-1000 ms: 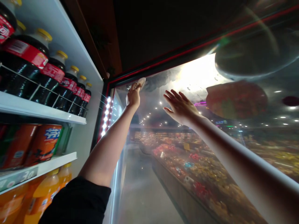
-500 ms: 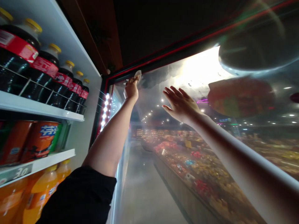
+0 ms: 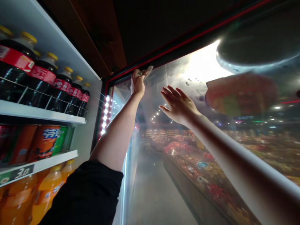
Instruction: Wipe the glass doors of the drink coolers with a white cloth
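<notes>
My left hand is raised near the upper corner of the glass door, its fingers closed on a pale cloth. One end of the cloth sticks out to the right, close under the dark door frame. My right hand is lower and to the right, fingers spread, palm toward the glass. Whether it presses on the pane I cannot tell. The glass looks hazy, with dark smudges above the right hand.
At left, cola bottles stand behind a wire rail on the upper shelf. Cans and orange drink bottles sit below. A light strip runs down the frame. Through the glass show an aisle floor and a long display.
My left hand has moved a little right and up along the top of the glass with the cloth. My right hand stays spread in about the same place. The view has shifted slightly.
</notes>
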The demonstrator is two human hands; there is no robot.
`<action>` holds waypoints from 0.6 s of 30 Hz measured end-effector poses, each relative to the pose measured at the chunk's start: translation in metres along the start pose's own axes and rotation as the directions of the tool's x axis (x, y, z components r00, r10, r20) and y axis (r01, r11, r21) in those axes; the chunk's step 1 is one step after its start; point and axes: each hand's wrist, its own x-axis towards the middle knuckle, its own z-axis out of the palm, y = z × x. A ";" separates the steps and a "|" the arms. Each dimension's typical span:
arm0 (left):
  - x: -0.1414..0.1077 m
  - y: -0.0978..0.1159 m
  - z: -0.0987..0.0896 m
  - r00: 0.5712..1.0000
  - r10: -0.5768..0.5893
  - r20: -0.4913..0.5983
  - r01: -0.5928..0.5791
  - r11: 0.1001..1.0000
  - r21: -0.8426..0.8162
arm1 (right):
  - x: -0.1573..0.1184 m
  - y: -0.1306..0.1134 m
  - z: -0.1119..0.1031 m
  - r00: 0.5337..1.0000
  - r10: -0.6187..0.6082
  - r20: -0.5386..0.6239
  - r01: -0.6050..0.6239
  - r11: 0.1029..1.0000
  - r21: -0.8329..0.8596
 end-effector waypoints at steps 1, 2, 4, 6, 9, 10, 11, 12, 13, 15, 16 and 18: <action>-0.002 -0.004 -0.003 0.999 0.015 -0.034 -0.013 0.998 0.069 | 0.000 0.000 0.001 1.000 0.001 0.012 -0.001 1.000 0.002; -0.007 -0.007 -0.006 0.999 0.027 -0.046 -0.022 0.993 0.112 | 0.001 0.000 0.002 1.000 0.002 0.026 -0.002 1.000 0.002; -0.019 -0.008 -0.013 0.995 0.096 0.015 -0.097 0.979 0.182 | 0.001 0.001 0.005 0.999 0.002 0.045 -0.002 1.000 0.005; -0.032 -0.005 -0.019 0.979 0.181 0.094 -0.196 0.962 0.190 | 0.001 0.005 0.009 0.999 -0.002 0.042 0.001 1.000 0.017; -0.038 0.002 -0.020 0.935 0.294 0.196 -0.325 0.934 0.150 | -0.004 0.007 0.015 1.000 -0.008 -0.004 0.008 0.999 0.040; -0.036 0.002 -0.019 0.933 0.289 0.214 -0.324 0.933 0.156 | -0.006 0.006 0.016 1.000 -0.012 -0.029 0.013 0.999 0.042; -0.033 0.002 -0.019 0.938 0.263 0.224 -0.303 0.937 0.172 | -0.008 0.002 0.018 0.998 -0.016 -0.054 0.018 0.999 0.041; -0.030 -0.001 -0.018 0.948 0.223 0.225 -0.268 0.944 0.193 | -0.010 -0.003 0.019 0.997 -0.019 -0.074 0.022 0.999 0.036; -0.026 -0.004 -0.018 0.959 0.180 0.218 -0.227 0.950 0.212 | -0.011 -0.009 0.021 0.996 -0.019 -0.087 0.022 0.999 0.029; -0.023 -0.013 -0.020 0.973 0.124 0.194 -0.168 0.959 0.227 | -0.010 -0.023 0.027 0.997 -0.011 -0.078 0.012 1.000 0.015; -0.025 -0.018 -0.022 0.977 0.106 0.183 -0.147 0.963 0.227 | -0.008 -0.030 0.031 0.998 -0.002 -0.062 0.003 1.000 0.013; -0.034 -0.028 -0.025 0.984 0.071 0.164 -0.108 0.967 0.230 | -0.003 -0.040 0.041 0.999 0.017 -0.039 -0.017 1.000 0.022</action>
